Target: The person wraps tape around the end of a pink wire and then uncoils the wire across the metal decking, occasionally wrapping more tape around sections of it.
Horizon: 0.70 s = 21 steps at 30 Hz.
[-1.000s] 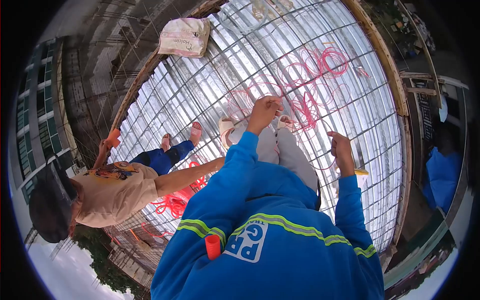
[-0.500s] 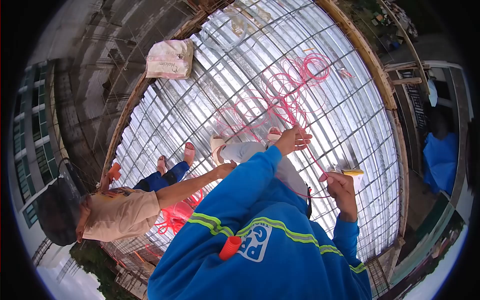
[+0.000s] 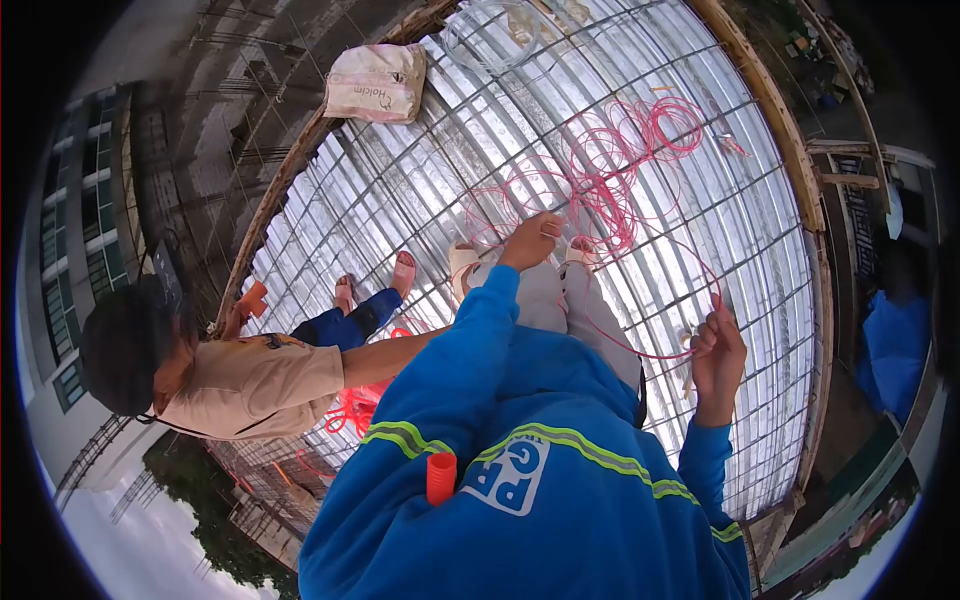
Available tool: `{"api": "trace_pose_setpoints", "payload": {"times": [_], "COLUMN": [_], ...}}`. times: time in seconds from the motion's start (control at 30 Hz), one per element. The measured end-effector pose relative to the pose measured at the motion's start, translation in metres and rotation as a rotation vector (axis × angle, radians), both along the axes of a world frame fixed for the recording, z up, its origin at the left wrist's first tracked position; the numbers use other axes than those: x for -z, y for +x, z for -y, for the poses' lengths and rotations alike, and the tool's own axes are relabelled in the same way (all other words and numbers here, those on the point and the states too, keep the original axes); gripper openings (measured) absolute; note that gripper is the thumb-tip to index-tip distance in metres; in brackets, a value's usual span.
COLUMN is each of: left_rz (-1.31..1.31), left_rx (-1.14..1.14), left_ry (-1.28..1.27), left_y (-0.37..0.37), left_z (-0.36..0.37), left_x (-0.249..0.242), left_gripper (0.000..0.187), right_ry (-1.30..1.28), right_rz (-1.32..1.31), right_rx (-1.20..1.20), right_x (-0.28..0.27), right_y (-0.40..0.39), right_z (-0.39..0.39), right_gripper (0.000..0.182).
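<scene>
Thin pink wire or line [image 3: 606, 212] lies in loose, tangled loops on the ribbed metal sheet, in front of my feet. My right hand [image 3: 718, 352] is closed on a strand of it, pinched between thumb and fingers. From this hand one stretch runs up toward the loops and another curves left past my leg. My left hand [image 3: 533, 241] is over my legs, beside the loops, its fingers curled in. What it holds, if anything, is hidden. A short orange corrugated tube [image 3: 441, 478] sticks out at the front of my blue jacket [image 3: 420, 540].
A person [image 3: 250, 385] in a beige shirt stands close on my left, an arm reaching behind my sleeve. Red tubing [image 3: 352, 408] lies between us. Steel bars cross the metal decking [image 3: 720, 250]. A Holcim sack [image 3: 376, 84] sits by the wooden edge board [image 3: 768, 110].
My left hand has moved left, away from the strand, and its fingers have curled. My right hand has shifted right with the pink wire. The view has shifted slightly.
</scene>
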State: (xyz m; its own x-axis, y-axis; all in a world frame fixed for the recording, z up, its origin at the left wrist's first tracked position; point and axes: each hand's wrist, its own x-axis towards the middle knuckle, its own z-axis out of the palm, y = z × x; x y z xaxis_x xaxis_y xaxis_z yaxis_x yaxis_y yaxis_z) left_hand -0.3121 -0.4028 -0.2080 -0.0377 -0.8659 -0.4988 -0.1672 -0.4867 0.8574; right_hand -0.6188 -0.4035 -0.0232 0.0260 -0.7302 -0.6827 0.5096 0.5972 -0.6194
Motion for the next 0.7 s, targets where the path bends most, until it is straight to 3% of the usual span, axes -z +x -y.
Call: {"api": "trace_pose_setpoints", "payload": {"times": [0.1,0.13,0.2,0.27,0.4,0.47,0.5,0.53,0.6,0.63,0.67,0.7], "left_rz": [0.385,0.551,0.649,0.700,0.731,0.751,0.770,0.771,0.612,0.537,0.550,0.453], "left_rx": [0.374,0.563,0.706,0.647,0.538,0.442,0.347,0.344,0.301,0.250,0.242,0.278], "left_ry": [0.217,0.325,0.552,0.495,0.434,0.357,0.283,0.283,0.096,0.010,0.018,-0.028], "left_y": [0.003,-0.012,-0.042,-0.062,-0.059,-0.048,-0.040,-0.030,-0.007,0.002,0.009,0.014], "left_z": [-0.021,-0.025,-0.031,-0.062,-0.067,-0.070,-0.071,-0.068,-0.055,-0.056,-0.054,-0.050], "left_x": [-0.005,-0.015,-0.033,-0.006,-0.012,-0.008,-0.007,-0.019,-0.060,-0.068,-0.081,-0.100], "left_gripper": [0.037,0.038,0.036,0.034,0.031,0.027,0.023,0.023,0.017,0.015,0.015,0.015], "right_ry": [0.132,0.143,0.079,0.096,0.108,0.086,-0.006,-0.007,-0.325,-0.385,-0.477,-0.631], "right_rz": [0.160,0.159,0.146,0.130,0.242,0.113,0.052,0.054,-1.785,-1.536,-1.292,-1.133], "right_rx": [0.312,0.307,0.365,0.373,0.434,0.372,0.202,0.199,-0.509,-0.435,-0.462,-0.599], "right_x": [0.043,0.046,0.052,0.056,0.078,0.090,0.135,0.162,0.195,0.147,0.110,0.083], "right_y": [-0.016,-0.016,-0.020,-0.024,-0.030,-0.027,-0.059,-0.074,-0.082,-0.043,0.000,0.040], "right_z": [0.003,0.004,0.008,0.017,0.015,0.010,-0.005,-0.019,-0.025,-0.012,0.000,0.006], "right_gripper": [0.020,0.020,0.019,0.017,0.019,0.022,0.033,0.033,0.049,0.063,0.065,0.069]}}
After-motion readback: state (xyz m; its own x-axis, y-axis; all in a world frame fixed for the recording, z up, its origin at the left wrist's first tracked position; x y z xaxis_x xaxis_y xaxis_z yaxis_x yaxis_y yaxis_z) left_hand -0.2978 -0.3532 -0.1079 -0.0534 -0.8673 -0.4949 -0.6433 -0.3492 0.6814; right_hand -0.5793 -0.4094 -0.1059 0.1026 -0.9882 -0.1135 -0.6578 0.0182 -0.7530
